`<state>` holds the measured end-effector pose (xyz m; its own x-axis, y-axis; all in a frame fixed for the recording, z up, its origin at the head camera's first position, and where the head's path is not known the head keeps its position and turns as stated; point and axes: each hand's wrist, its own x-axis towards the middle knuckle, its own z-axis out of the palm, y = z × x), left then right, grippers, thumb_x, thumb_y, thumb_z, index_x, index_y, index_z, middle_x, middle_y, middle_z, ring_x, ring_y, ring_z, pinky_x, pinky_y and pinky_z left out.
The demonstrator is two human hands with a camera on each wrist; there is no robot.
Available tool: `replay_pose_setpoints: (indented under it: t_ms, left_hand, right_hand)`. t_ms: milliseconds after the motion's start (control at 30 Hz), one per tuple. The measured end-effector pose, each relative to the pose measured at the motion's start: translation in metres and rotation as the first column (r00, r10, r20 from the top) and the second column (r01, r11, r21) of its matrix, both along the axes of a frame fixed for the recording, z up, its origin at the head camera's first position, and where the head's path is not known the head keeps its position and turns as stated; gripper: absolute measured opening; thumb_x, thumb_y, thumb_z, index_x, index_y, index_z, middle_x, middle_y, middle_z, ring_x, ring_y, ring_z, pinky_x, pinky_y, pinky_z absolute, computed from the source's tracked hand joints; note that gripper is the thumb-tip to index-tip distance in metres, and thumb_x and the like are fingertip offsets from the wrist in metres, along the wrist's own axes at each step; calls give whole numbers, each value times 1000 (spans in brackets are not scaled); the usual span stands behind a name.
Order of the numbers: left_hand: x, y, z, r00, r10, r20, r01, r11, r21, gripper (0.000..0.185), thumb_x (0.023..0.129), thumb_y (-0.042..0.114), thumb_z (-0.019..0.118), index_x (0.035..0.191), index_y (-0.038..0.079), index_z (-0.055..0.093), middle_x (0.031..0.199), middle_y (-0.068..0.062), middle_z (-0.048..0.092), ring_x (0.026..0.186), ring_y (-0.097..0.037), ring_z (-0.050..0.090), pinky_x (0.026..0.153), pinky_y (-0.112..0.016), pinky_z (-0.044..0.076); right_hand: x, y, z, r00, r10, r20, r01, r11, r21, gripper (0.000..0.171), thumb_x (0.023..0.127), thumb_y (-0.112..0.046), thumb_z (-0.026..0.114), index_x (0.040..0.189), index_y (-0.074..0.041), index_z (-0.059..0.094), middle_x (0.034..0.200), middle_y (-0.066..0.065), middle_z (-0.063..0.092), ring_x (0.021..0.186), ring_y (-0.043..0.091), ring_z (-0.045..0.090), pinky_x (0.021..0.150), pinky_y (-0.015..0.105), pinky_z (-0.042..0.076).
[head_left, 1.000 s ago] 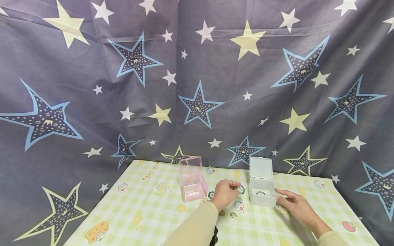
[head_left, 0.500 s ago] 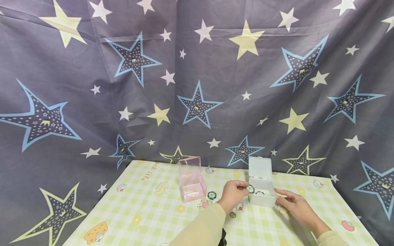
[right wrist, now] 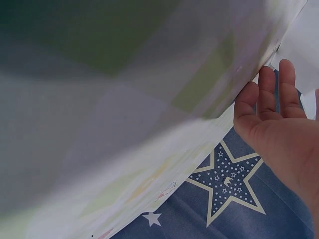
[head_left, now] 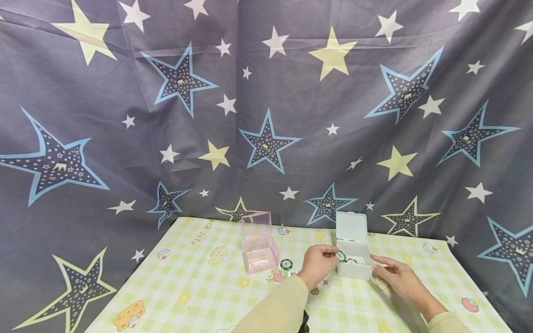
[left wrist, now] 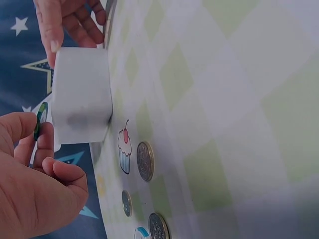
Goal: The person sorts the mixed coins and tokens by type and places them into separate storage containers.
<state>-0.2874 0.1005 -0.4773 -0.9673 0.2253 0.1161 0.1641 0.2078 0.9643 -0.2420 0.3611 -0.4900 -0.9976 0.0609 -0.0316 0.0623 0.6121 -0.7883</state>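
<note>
My left hand (head_left: 318,264) pinches a green-and-white poker chip (head_left: 341,256) between thumb and fingers, at the left rim of a small white box (head_left: 354,272). The box's lid stands raised at the back, and another poker chip (head_left: 352,262) shows inside. In the left wrist view the held chip (left wrist: 42,119) is seen edge-on, beside the white box (left wrist: 82,94). My right hand (head_left: 401,279) rests against the box's right side, fingers loosely extended. Those fingers (right wrist: 267,92) appear relaxed in the right wrist view.
A clear pink box (head_left: 261,265) with raised lid stands left of the white one. Near it lie a green poker chip (head_left: 286,264) and several gold coins (head_left: 270,278). More coins (left wrist: 145,160) lie before the white box. A starry curtain (head_left: 270,92) hangs behind the table.
My left hand has carried the poker chip rightward from above the tablecloth to the white box's left rim. The right hand has stayed at the box's side.
</note>
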Motion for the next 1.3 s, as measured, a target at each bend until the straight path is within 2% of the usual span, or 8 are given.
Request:
replay_pose_setpoints:
  t_ms: [500, 633, 800, 933, 1000, 1133, 1233, 1300]
  left_hand:
    - [1, 0, -1, 1000, 9, -5, -9, 999, -35, 25, 89, 2, 75, 111, 9, 83, 96, 5, 75, 82, 2, 56, 75, -18, 51]
    - [2, -1, 0, 1000, 3, -20, -4, 998, -58, 26, 89, 4, 75, 113, 9, 83, 98, 3, 77, 83, 1, 57, 75, -18, 51]
    - [4, -1, 2, 1000, 1, -20, -2, 997, -77, 28, 90, 9, 76, 117, 8, 82, 105, 0, 80, 83, -2, 60, 62, -21, 53]
    - [4, 0, 1, 1000, -6, -5, 6, 998, -67, 29, 91, 11, 76, 120, 8, 81, 108, 0, 80, 86, -2, 59, 59, -20, 51]
    - [3, 1, 0, 1000, -5, 10, 5, 998, -60, 30, 91, 10, 76, 120, 8, 81, 108, 1, 80, 78, -2, 58, 51, -22, 49]
    - [3, -2, -1, 1000, -7, -15, 5, 997, -80, 29, 92, 10, 75, 120, 8, 81, 107, 1, 80, 82, -2, 60, 56, -21, 51]
    - [2, -9, 0, 996, -28, -90, 15, 990, -142, 26, 93, 10, 75, 118, 7, 82, 106, -1, 81, 90, -5, 67, 77, -22, 56]
    - [-1, -15, -2, 990, -35, -139, 6, 979, -204, 23, 93, 9, 74, 115, 9, 83, 104, -1, 81, 94, -8, 70, 87, -24, 57]
  right_hand:
    - [1, -1, -2, 1000, -4, 11, 4, 1000, 10, 59, 107, -41, 65, 155, -8, 56, 126, 12, 79, 103, 4, 70, 86, 19, 52]
    - [1, -1, -2, 1000, -7, 11, 7, 1000, 14, 59, 107, -41, 66, 155, -8, 56, 126, 13, 79, 103, 3, 70, 86, 19, 52]
    - [1, -2, -2, 1000, -6, 7, 5, 1000, 12, 58, 107, -40, 66, 155, -8, 56, 125, 13, 79, 102, 3, 70, 87, 19, 52]
    - [1, -1, -1, 1000, 4, 5, -4, 1000, 7, 59, 107, -39, 65, 155, -7, 55, 125, 14, 79, 102, 4, 70, 86, 19, 52]
    - [1, 0, 0, 1000, 10, 9, -10, 1000, 5, 59, 107, -40, 65, 156, -7, 55, 126, 14, 78, 104, 7, 71, 87, 19, 52]
    - [1, 1, 1, 1000, 17, 19, -17, 1000, -2, 60, 108, -40, 64, 156, -7, 54, 127, 14, 78, 107, 10, 73, 87, 20, 53]
    - [2, 1, 2, 1000, 17, 20, -17, 1000, -5, 59, 108, -39, 64, 156, -7, 54, 126, 13, 78, 106, 9, 72, 87, 20, 53]
    - [1, 1, 3, 1000, 19, 19, -19, 1000, 2, 59, 108, -40, 64, 156, -7, 54, 126, 13, 78, 106, 8, 72, 87, 20, 53]
